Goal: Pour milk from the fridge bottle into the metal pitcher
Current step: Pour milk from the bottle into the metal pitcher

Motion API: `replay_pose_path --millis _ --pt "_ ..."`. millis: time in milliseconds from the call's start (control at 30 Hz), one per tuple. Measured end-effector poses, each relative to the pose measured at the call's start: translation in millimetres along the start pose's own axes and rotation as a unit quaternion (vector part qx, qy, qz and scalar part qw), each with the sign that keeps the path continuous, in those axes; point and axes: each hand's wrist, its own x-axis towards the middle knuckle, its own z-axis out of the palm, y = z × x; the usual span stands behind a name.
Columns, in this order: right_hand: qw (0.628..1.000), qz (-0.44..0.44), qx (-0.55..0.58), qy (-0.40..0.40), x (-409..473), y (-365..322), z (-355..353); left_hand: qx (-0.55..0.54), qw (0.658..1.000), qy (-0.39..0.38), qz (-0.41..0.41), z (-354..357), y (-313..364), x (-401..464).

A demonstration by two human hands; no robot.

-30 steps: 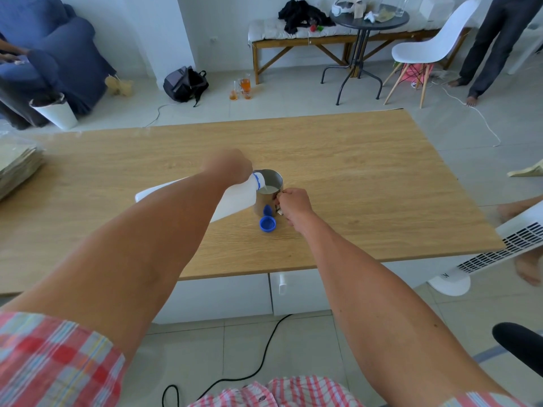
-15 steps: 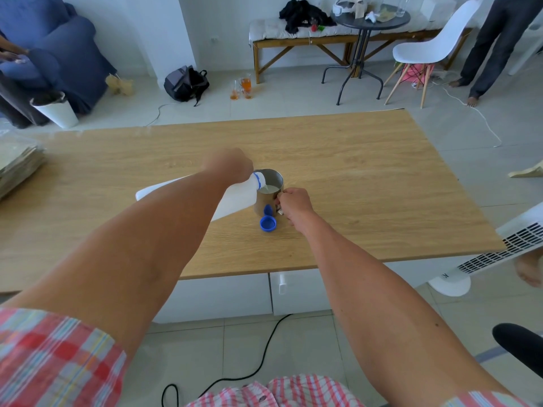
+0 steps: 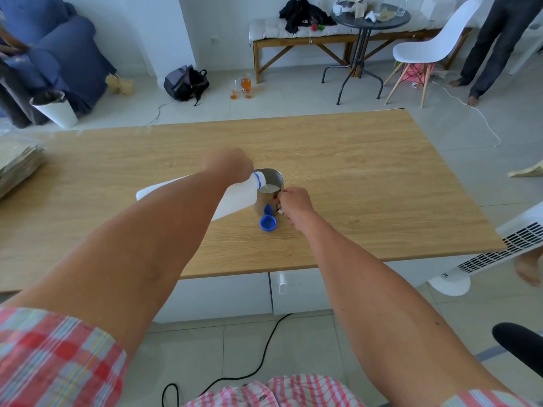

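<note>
Now | left hand (image 3: 229, 165) tips bottle (image 3: 235, 198) | milk in pitcher (image 3: 269, 195)

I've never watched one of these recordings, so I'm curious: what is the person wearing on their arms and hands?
Nothing covers either hand: the left hand and right hand are bare, with no gloves, rings or watch visible. Both forearms are bare too. Short sleeves in red, white and blue plaid end above the elbows.

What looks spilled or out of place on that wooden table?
Nothing looks spilled. The left hand tips the white plastic milk bottle over the metal pitcher, which the right hand steadies by its handle. The blue bottle cap lies loose beside the pitcher, as expected.
</note>
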Motion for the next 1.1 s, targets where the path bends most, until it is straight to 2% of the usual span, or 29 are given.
replay_pose_path --millis 1100 --pt "1.0 -0.003 -0.004 0.004 2.9 1.9 0.8 0.005 1.0 0.003 0.001 -0.8 1.0 0.5"
